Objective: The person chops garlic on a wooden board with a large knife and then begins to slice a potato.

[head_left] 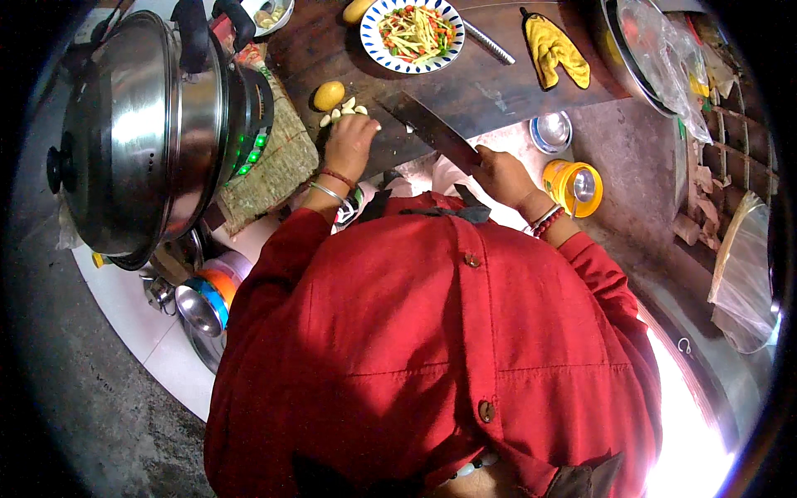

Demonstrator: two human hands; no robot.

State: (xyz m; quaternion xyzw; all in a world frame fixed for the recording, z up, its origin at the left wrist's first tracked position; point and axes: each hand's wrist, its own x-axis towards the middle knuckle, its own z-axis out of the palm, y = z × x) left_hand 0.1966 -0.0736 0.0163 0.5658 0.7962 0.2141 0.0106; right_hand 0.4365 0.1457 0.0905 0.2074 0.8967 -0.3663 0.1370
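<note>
On the dark wooden table, my left hand [350, 148] has its fingers curled down at a few peeled garlic cloves [349, 108]. The fingertips are partly hidden, so what they pinch cannot be made out. Just beyond lies a yellow potato [329, 95]. My right hand [505, 176] is closed round the handle of a dark, wide-bladed kitchen knife [436, 133]. Its blade slants up and left over the table's near edge, its tip to the right of the cloves and apart from them. A small pale piece lies beside the blade.
A blue-patterned plate [368, 40] holds pale strips with red and green bits. A large lidded steel pot [195, 124] stands at left on a cooker with green lights. Further right are a yellow cloth [554, 51], a metal basin [618, 58] and a yellow tub [554, 176].
</note>
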